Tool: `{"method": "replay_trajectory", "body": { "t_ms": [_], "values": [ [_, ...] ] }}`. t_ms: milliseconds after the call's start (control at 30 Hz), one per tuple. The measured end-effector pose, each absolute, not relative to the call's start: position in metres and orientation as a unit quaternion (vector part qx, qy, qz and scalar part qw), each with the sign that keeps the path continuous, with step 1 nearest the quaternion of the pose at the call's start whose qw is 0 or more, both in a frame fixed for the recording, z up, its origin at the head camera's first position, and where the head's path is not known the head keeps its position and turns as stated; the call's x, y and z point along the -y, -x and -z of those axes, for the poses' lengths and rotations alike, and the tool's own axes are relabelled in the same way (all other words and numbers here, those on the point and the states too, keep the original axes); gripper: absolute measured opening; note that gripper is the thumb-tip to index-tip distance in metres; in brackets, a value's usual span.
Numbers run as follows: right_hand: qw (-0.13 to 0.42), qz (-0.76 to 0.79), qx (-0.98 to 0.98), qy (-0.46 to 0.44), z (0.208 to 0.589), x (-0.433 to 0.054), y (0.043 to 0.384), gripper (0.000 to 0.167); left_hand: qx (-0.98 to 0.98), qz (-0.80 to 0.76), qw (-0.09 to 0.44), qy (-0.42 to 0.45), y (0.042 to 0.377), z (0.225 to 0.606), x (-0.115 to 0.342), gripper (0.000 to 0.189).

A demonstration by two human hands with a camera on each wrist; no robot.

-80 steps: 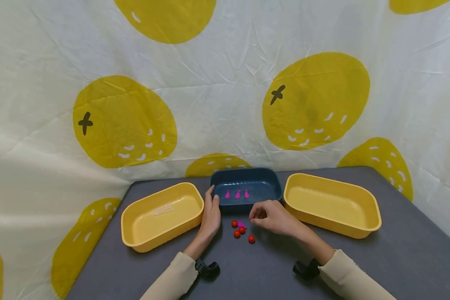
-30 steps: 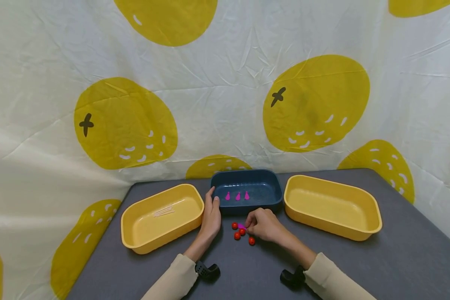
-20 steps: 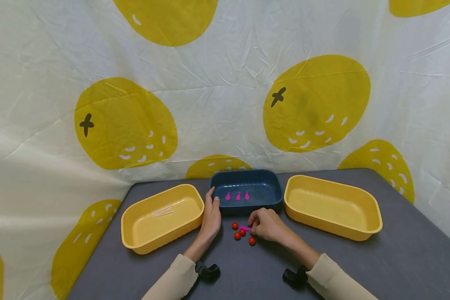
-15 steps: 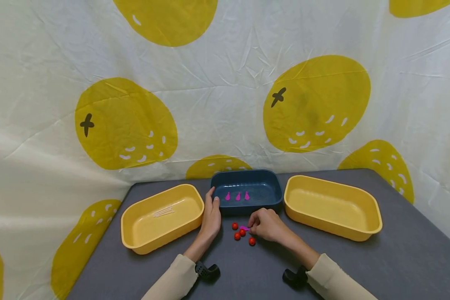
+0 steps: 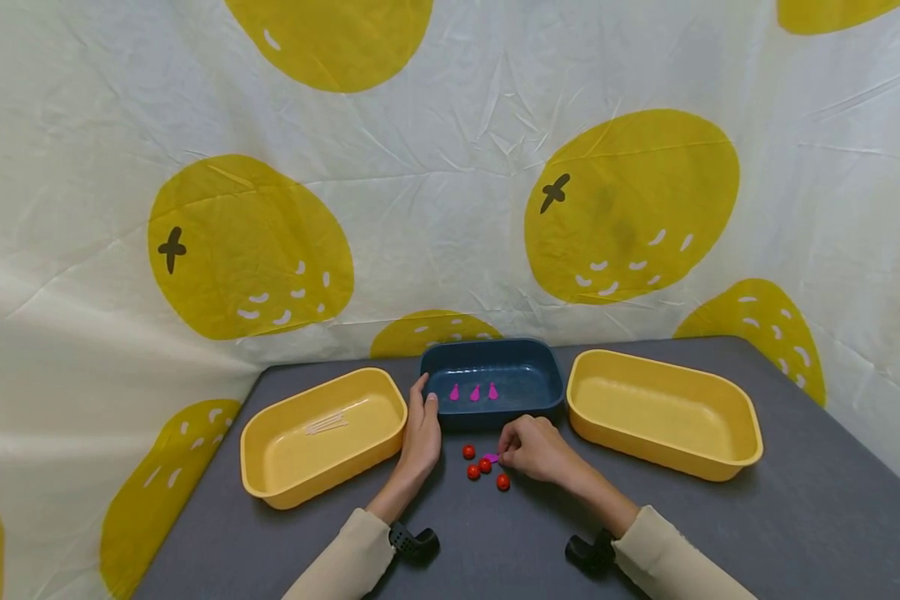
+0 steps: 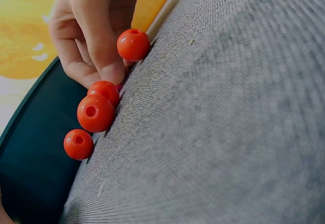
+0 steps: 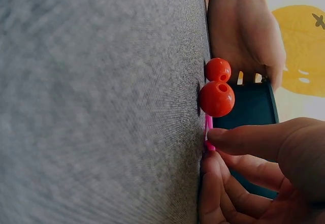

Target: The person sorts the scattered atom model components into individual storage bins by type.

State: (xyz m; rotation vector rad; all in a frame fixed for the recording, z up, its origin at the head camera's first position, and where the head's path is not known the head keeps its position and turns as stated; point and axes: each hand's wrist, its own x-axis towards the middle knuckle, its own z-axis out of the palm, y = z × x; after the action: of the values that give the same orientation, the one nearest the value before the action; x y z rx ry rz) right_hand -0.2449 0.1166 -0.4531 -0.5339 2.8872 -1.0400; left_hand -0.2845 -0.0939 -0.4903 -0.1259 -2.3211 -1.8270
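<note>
My right hand (image 5: 536, 447) pinches the end of a small, flat pink balloon (image 5: 493, 458) on the grey table; thumb and fingertips meet on it in the right wrist view. Several red beads (image 5: 485, 465) with holes lie just left of and in front of these fingers. Three similar pink balloons (image 5: 475, 392) lie in a row inside the dark blue tray (image 5: 525, 379) behind. With straight fingers, my left hand (image 5: 422, 437) rests against that tray's left front corner, the thumb near its rim.
A yellow tray (image 5: 285, 483) with several thin pale sticks (image 5: 326, 423) stands at the left. Another yellow tray (image 5: 667, 450) stands at the right, close to the blue one. Behind the table hangs a white cloth (image 5: 435, 242) with yellow fruit prints.
My right hand has come left and down from beside the blue tray and taken hold of the loose balloon, which has shifted slightly right. My left hand stays put.
</note>
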Motion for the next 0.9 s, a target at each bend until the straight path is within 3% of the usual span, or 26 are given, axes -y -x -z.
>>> {"method": "replay_trajectory", "body": {
  "t_ms": [900],
  "values": [
    [0.016, 0.342, -0.925, 0.165, 0.4463, -0.1236, 0.247, 0.008, 0.781, 0.617, 0.087, 0.04, 0.2846, 0.4911, 0.0941, 0.053]
  ]
}}
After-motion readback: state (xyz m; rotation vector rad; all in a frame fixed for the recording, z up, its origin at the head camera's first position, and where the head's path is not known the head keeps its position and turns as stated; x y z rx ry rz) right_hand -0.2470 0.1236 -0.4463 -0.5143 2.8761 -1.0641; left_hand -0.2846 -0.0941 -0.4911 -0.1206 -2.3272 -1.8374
